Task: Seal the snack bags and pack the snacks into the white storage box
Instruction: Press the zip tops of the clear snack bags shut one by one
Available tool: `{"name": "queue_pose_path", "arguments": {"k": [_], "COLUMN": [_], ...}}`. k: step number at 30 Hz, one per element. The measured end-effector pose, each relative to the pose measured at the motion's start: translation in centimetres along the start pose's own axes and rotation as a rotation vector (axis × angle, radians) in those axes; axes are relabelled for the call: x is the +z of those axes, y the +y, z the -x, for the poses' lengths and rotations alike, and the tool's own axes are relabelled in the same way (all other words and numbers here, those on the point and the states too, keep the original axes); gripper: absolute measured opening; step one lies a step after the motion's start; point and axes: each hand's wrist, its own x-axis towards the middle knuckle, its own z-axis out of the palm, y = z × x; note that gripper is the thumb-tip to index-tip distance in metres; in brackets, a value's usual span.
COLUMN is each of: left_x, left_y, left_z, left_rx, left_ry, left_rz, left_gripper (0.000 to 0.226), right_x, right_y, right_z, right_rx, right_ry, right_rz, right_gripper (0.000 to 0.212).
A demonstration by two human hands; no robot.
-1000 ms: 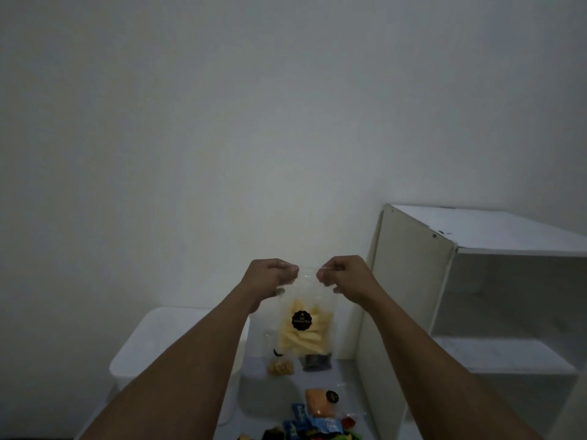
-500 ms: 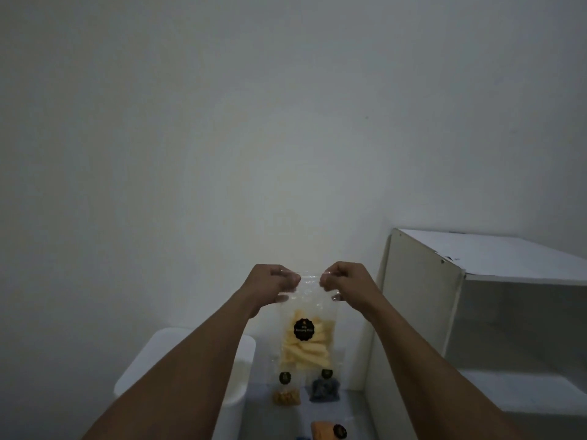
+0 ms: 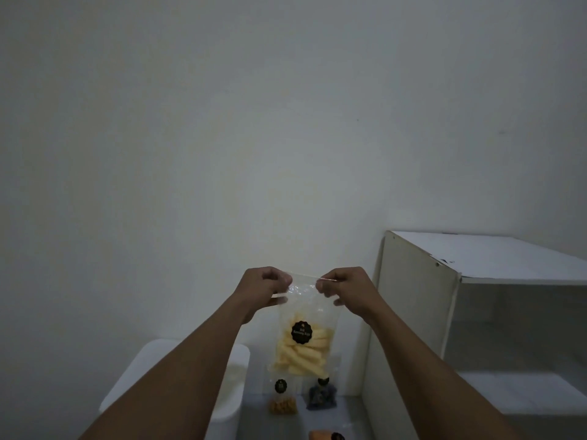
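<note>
A clear snack bag [image 3: 301, 341] of pale yellow sticks with a round black label hangs in front of me. My left hand [image 3: 265, 285] pinches its top left corner and my right hand [image 3: 344, 287] pinches its top right corner, stretching the top edge between them. The white storage box [image 3: 235, 385] stands low at the left, mostly hidden behind my left forearm. Two small snack bags stand against the wall below: one with yellow pieces [image 3: 282, 400] and one with dark pieces [image 3: 321, 395]. An orange snack bag [image 3: 324, 435] peeks in at the bottom edge.
A white open shelf unit [image 3: 476, 312] stands at the right, close to my right arm. A plain white wall fills the upper view. The grey floor [image 3: 333, 417] shows between the box and the shelf unit.
The view has tilted upward, so the snacks on the floor slid out at the bottom. Both hands stay pinching the bag's top, which now looks stretched flatter between them.
</note>
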Motion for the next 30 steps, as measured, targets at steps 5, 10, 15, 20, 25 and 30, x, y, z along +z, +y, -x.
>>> {"name": "queue_pose_path", "arguments": {"k": [5, 10, 15, 20, 25, 30], "left_x": [-0.1, -0.7, -0.2, -0.3, -0.2, -0.4], "left_y": [0.0, -0.2, 0.1, 0.2, 0.4, 0.8], "left_z": [-0.6, -1.2, -1.6, -2.4, -3.2, -3.2], "left_rx": [0.009, 0.018, -0.021, 0.029, 0.084, 0.062], "left_ry": [0.051, 0.097, -0.001, 0.050, 0.084, 0.034], "left_rz": [-0.035, -0.028, -0.104, -0.150, -0.178, -0.089], "left_gripper": [0.015, 0.016, 0.014, 0.010, 0.008, 0.010], "right_x": [0.2, 0.0, 0.0, 0.2, 0.3, -0.1], "right_y": [0.8, 1.3, 0.9, 0.3, 0.4, 0.0], "right_z": [-0.1, -0.7, -1.5, -2.1, -2.0, -2.2], "right_rx": [0.053, 0.048, 0.017, -0.006, 0.030, 0.024], "right_ry": [0.000, -0.009, -0.002, 0.007, 0.024, 0.020], "right_rz": [-0.163, -0.184, -0.082, -0.109, -0.226, -0.219], "right_gripper": [0.016, 0.013, 0.010, 0.008, 0.012, 0.011]}}
